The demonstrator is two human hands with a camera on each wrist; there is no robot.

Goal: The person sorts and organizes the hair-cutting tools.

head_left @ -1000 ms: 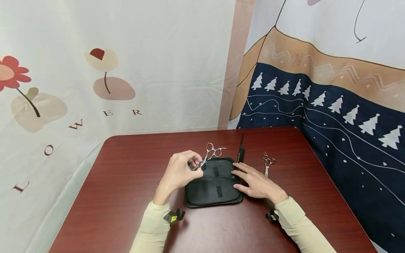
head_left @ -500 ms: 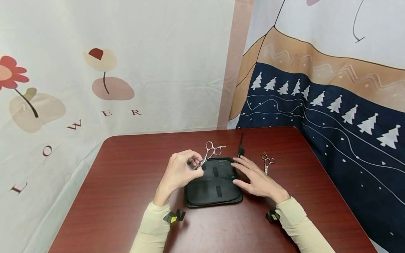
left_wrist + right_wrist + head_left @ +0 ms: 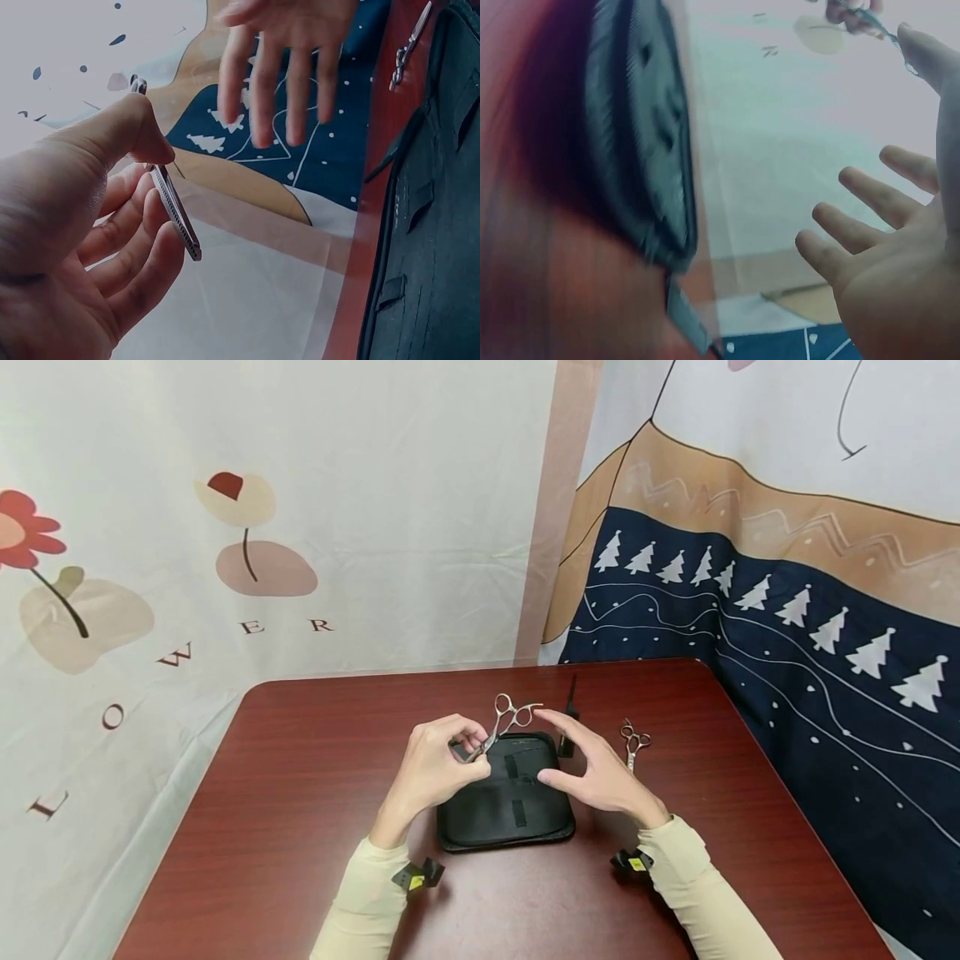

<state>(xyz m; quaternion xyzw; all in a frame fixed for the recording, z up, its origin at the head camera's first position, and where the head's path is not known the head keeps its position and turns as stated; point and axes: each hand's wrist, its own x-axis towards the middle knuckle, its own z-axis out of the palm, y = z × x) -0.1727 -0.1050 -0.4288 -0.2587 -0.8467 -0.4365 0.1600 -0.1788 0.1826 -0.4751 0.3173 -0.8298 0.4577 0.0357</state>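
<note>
My left hand (image 3: 435, 764) pinches a pair of silver hairdressing scissors (image 3: 492, 737) by the blades, its finger rings pointing up and away. In the left wrist view fine teeth run along one blade (image 3: 174, 210). To the right, my right hand (image 3: 603, 772) hovers with fingers spread and thumb apart, its fingertips near the scissors' rings. It holds nothing in the right wrist view. Under both hands a black zip case (image 3: 487, 822) lies unfolded on the table, with elastic loops (image 3: 519, 814) inside.
At the case's far right corner lies a black tail comb (image 3: 567, 745), partly hidden by my right hand. A second pair of scissors (image 3: 632, 747) lies farther right on the reddish-brown table (image 3: 322, 793). Printed curtains (image 3: 420, 527) hang behind the table.
My right hand has lifted off the case's right edge and moved up and left toward the scissors' rings. My left hand, still pinching the scissors, has shifted slightly right.
</note>
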